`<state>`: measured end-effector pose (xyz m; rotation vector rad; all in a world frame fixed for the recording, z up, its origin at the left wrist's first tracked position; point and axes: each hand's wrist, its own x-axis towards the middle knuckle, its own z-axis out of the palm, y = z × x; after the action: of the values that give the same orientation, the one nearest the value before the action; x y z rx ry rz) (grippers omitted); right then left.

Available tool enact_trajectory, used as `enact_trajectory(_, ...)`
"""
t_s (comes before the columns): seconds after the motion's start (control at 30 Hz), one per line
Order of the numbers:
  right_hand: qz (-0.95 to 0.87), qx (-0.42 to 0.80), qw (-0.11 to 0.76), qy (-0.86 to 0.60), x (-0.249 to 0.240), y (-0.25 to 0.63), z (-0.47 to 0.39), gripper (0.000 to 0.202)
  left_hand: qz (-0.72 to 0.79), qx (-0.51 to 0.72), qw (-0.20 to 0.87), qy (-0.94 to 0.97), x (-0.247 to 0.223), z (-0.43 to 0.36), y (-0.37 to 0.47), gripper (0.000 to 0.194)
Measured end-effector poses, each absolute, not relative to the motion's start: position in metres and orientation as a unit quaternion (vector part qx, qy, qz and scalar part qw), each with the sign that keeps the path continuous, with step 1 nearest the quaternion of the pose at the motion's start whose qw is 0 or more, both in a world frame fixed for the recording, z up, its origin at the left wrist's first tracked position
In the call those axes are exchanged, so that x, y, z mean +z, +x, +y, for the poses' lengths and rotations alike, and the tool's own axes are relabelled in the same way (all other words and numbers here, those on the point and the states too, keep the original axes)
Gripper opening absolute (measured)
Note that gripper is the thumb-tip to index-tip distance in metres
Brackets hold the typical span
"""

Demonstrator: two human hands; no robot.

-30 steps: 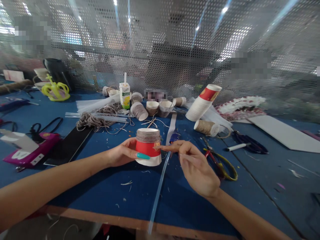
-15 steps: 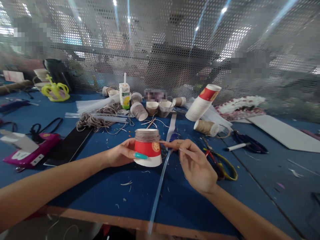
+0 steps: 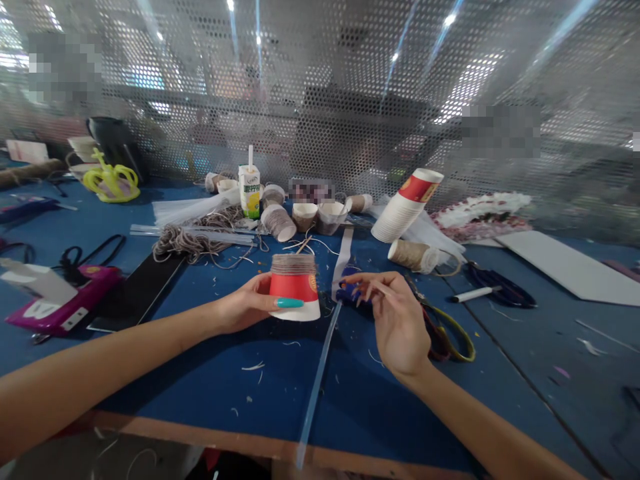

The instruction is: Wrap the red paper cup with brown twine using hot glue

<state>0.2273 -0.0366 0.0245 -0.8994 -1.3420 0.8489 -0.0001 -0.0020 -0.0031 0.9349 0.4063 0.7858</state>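
Observation:
My left hand (image 3: pixel 247 305) is closed round a red and white paper cup (image 3: pixel 293 287), held upside down with its wide rim low. Grey-brown cord (image 3: pixel 294 264) is wound in several turns about the cup's narrow upper end. To the right of the cup, my right hand (image 3: pixel 393 313) hovers with its fingers bent and apart, and I see nothing held in them. Its fingertips are over a blue object (image 3: pixel 349 288), partly hidden, whose kind I cannot make out. A long translucent stick (image 3: pixel 319 387) runs from near that object to the table's front edge.
Scissors (image 3: pixel 457 333) lie right of my right hand. Behind are cord-wrapped cups (image 3: pixel 279 223), a drink carton (image 3: pixel 249 192), a leaning cup stack (image 3: pixel 404 207) and a cord heap (image 3: pixel 187 245). A purple power strip (image 3: pixel 70 310) lies left, a white marker (image 3: pixel 475 294) right.
My right hand has drawn away from the cup, rightward, and its fingers are now over the blue object. The cup in my left hand has risen slightly and turned, its gold emblem moving toward the right edge.

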Motion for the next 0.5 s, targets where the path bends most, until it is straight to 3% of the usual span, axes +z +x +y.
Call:
enact_trajectory(0.07, -0.654, 0.328, 0.583, -0.353, 0.024, 0.229, -0.042, 0.014, 0.228, 0.391, 0.775, 0.441, -0.003, -0.002, 0.002, 0.058)
enact_trajectory(0.27, -0.851, 0.211, 0.375, -0.302, 0.025, 0.229, -0.056, 0.007, 0.301, 0.416, 0.718, 0.47, -0.004, -0.005, 0.007, 0.062)
enact_trajectory(0.5, -0.861, 0.211, 0.344, -0.31, 0.023, 0.231, -0.048, 0.004, 0.29, 0.409, 0.717, 0.483, -0.005, -0.007, 0.007, 0.064)
